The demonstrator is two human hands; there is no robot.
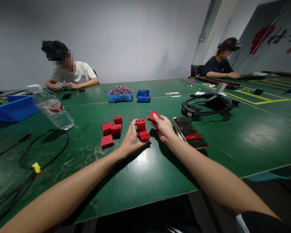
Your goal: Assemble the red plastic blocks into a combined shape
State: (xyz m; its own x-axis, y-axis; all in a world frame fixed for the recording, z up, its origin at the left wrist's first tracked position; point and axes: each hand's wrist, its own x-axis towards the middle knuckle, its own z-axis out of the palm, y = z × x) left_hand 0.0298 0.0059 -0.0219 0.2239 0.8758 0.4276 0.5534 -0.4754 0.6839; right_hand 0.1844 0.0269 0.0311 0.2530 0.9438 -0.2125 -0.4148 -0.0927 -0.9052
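Note:
My left hand [131, 139] is closed around a red notched block [142, 129] with round holes in its faces, held just over the table. Between the thumb and fingers of my right hand [164, 127] is a flat red block [153, 116] with small metal pins at its left side. The two pieces are close together but apart. Left of my left hand lie several loose red blocks [107, 141]; some have holes and at least one shows metal pins.
On the green table [145, 174] stand a water bottle [54, 108], a black cable [35, 178], a phone [190, 133], a black headset [206, 104], a blue tray [120, 97] of colourful small parts and a smaller blue tray [143, 95]. Two people [74, 72] sit across.

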